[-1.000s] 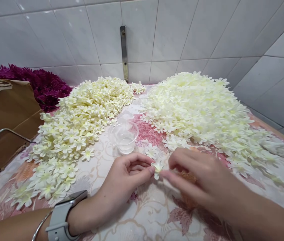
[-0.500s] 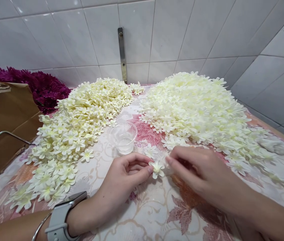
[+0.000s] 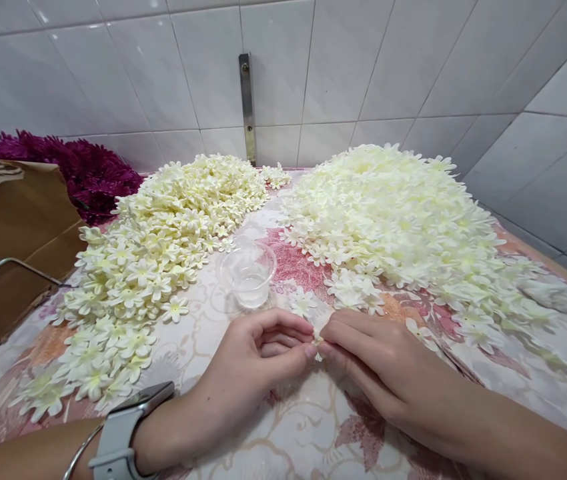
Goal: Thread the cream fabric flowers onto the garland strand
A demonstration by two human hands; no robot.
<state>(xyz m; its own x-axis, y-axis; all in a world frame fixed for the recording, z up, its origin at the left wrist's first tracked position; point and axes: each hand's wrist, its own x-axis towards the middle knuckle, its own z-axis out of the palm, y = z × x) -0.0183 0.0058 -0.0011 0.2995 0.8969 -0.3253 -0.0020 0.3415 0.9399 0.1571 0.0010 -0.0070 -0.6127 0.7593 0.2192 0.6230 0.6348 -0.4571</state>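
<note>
My left hand (image 3: 251, 363) and my right hand (image 3: 383, 363) meet fingertip to fingertip over the flowered tablecloth (image 3: 283, 433). Both pinch one small cream fabric flower (image 3: 318, 339), which is almost hidden between the fingers. A grey smartwatch (image 3: 121, 430) and a thin bangle sit on my left wrist. Just beyond my hands stands a small clear plastic cup (image 3: 247, 272) with a little clear liquid in it. A pile of cream flowers (image 3: 163, 253) lies to the left and a bigger heap of cream flowers (image 3: 403, 220) to the right.
Dark magenta flowers (image 3: 73, 167) lie at the back left, behind a brown cardboard box (image 3: 8, 227) with a metal rod in front. White tiled walls (image 3: 313, 67) close the back and right side; a metal strip (image 3: 247, 107) is fixed to the back wall.
My right hand has moved back to my left hand and closed on the flower. The flower, clearly seen half a second ago, is now mostly covered by both sets of fingertips.
</note>
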